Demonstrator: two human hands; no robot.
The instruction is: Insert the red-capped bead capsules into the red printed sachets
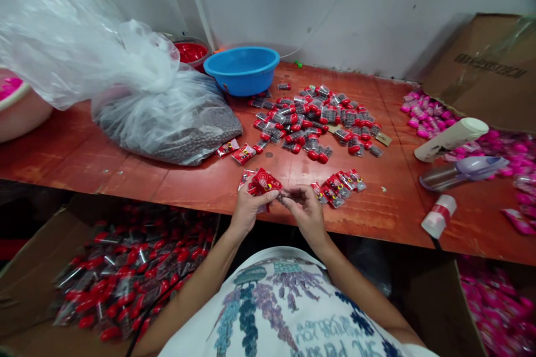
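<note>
Reddish table [393,200], red packet [264,180] in left fingers [266,197]

pale wall [352,5] behind a red-brown bench [389,212]
a white strip [199,2] slants down the wall's left part, dark specks [309,29] dot the rest, and light glints off the bench's scuffed, seamed top.

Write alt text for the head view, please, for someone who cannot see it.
A person's left hand holds a red packet while the right hand pinches close beside it, at a reddish table. Beyond lie red-capped containers, a blue basin and a translucent bag of dark pellets.
</note>
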